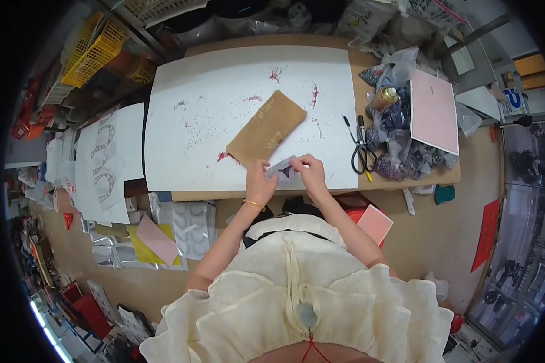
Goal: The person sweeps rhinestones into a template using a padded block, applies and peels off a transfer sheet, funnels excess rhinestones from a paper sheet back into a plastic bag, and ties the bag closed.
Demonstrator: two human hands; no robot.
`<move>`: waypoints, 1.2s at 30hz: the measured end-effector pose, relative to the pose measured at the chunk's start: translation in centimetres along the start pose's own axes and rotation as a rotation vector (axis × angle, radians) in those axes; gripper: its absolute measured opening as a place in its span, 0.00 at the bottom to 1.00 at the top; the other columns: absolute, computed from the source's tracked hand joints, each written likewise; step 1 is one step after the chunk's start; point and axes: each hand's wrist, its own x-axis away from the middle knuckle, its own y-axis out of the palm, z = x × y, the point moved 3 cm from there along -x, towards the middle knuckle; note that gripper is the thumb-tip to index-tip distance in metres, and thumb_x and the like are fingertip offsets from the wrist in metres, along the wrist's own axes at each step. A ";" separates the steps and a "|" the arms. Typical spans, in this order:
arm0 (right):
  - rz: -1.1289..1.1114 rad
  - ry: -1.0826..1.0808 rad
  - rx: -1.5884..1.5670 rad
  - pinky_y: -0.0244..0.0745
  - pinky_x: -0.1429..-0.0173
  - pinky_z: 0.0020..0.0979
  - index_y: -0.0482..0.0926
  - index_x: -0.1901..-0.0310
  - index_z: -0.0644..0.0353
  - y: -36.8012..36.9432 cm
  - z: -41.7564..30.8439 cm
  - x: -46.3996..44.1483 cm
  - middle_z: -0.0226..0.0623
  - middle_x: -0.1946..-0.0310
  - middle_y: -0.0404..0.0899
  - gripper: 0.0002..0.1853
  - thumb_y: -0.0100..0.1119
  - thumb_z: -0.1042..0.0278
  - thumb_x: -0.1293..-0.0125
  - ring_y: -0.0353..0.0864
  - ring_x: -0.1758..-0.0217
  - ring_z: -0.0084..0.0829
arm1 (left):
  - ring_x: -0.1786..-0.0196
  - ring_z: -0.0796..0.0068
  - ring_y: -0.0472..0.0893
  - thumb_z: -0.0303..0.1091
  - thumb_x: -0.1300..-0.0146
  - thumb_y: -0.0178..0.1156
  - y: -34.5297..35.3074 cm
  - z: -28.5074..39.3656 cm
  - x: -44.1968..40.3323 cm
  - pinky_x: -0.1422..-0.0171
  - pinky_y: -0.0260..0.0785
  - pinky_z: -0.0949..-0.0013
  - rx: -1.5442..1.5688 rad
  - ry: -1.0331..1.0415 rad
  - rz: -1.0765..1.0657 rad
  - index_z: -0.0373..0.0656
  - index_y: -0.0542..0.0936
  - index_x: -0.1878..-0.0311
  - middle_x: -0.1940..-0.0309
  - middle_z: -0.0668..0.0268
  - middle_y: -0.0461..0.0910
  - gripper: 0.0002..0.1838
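Between my two hands, at the front edge of the white board (224,69), is a small clear plastic bag (282,165) with something dark inside. My left hand (261,182) is closed on its left side. At the bag's right corner, my right hand (309,173) pinches it. Just beyond my hands a brown rectangular piece (266,128), like cardboard or fabric, lies at a slant with pale marks on it. Small red and dark bits (223,156) are scattered over the board around it.
Black-handled scissors (363,152), a pen (347,121) and a gold-capped can (386,97) are right of the board. Bags of dark beads or similar pieces (396,124) lie there, partly under a pink sheet (434,112). Patterned paper (106,163) is at the left.
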 end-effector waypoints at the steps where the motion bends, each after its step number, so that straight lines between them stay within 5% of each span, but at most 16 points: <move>1: 0.001 -0.157 0.149 0.73 0.53 0.26 0.81 0.64 0.65 0.1 -0.4 -0.1 0.36 0.67 0.80 0.04 0.60 0.75 0.39 0.76 0.63 0.30 | 0.71 0.74 0.75 0.30 0.42 0.66 0.1 -0.8 0.2 0.64 0.69 0.74 0.140 -0.138 -0.079 0.37 0.79 0.64 0.69 0.65 0.78 0.07; 4: 0.015 -0.613 0.594 0.72 0.53 0.29 0.78 0.63 0.63 0.4 -0.8 0.7 0.38 0.66 0.75 0.06 0.60 0.77 0.43 0.74 0.63 0.33 | 0.69 0.76 0.77 0.24 0.40 0.62 0.7 -2.5 1.2 0.64 0.69 0.77 0.560 -0.563 -0.331 0.39 0.79 0.60 0.65 0.65 0.79 0.06; 9: 0.170 -0.687 0.687 0.70 0.53 0.32 0.74 0.62 0.61 -1.0 1.4 0.6 0.39 0.66 0.69 0.10 0.59 0.79 0.48 0.71 0.63 0.35 | 0.68 0.80 0.77 0.19 0.38 0.57 2.0 -1.3 0.4 0.63 0.69 0.81 1.203 -0.869 -0.088 0.41 0.79 0.56 0.65 0.67 0.79 0.09; 12: 0.202 -0.528 0.665 0.72 0.50 0.32 0.75 0.60 0.62 -1.9 1.2 0.3 0.40 0.62 0.74 0.09 0.56 0.80 0.44 0.75 0.60 0.34 | 0.68 0.81 0.76 0.17 0.35 0.56 1.8 -0.4 -0.2 0.60 0.73 0.81 1.263 -0.896 -0.061 0.38 0.78 0.53 0.65 0.67 0.79 0.10; 14: 0.073 0.212 0.143 0.74 0.47 0.31 0.74 0.58 0.64 -2.7 1.0 0.1 0.43 0.57 0.77 0.07 0.52 0.81 0.38 0.78 0.57 0.33 | 0.70 0.82 0.74 0.18 0.36 0.58 1.2 0.4 -0.8 0.62 0.71 0.82 1.447 -0.836 0.000 0.38 0.81 0.56 0.66 0.70 0.77 0.08; 19: 0.004 0.192 -0.592 0.76 0.47 0.28 0.75 0.53 0.68 -2.7 1.0 -1.6 0.45 0.57 0.80 0.09 0.53 0.79 0.34 0.81 0.56 0.31 | 0.71 0.84 0.71 0.20 0.36 0.59 1.2 0.1 -1.5 0.66 0.65 0.81 1.011 -0.671 -0.169 0.39 0.83 0.62 0.66 0.72 0.75 0.06; 24: -0.039 0.271 -0.696 0.76 0.52 0.24 0.77 0.49 0.70 -1.9 2.5 -3.5 0.42 0.60 0.81 0.12 0.57 0.77 0.33 0.80 0.61 0.29 | 0.72 0.83 0.69 0.24 0.35 0.59 -0.2 0.1 -1.9 0.66 0.64 0.80 0.856 -0.368 -0.261 0.38 0.84 0.65 0.68 0.73 0.75 0.05; 32: -0.115 0.112 -0.254 0.74 0.56 0.22 0.83 0.57 0.69 -1.1 0.1 -1.4 0.37 0.64 0.81 0.08 0.59 0.74 0.32 0.76 0.65 0.25 | 0.70 0.82 0.71 0.27 0.34 0.59 0.7 -1.1 -2.2 0.65 0.65 0.78 0.901 -0.684 -0.293 0.38 0.84 0.66 0.71 0.71 0.76 0.07; 34: -0.431 0.154 -0.126 0.71 0.57 0.21 0.83 0.62 0.67 -0.5 1.2 -1.6 0.36 0.67 0.81 0.06 0.60 0.74 0.33 0.76 0.65 0.24 | 0.70 0.81 0.71 0.27 0.34 0.59 0.9 -0.5 -2.5 0.63 0.66 0.77 0.956 -0.755 -0.356 0.38 0.84 0.65 0.71 0.70 0.76 0.06; 36: -0.404 0.186 -0.153 0.69 0.57 0.20 0.83 0.64 0.65 -0.3 1.0 -1.8 0.35 0.68 0.81 0.06 0.61 0.73 0.33 0.76 0.65 0.23 | 0.69 0.80 0.72 0.27 0.34 0.59 0.8 0.4 -2.9 0.61 0.67 0.77 1.002 -0.811 -0.377 0.38 0.84 0.64 0.71 0.69 0.77 0.06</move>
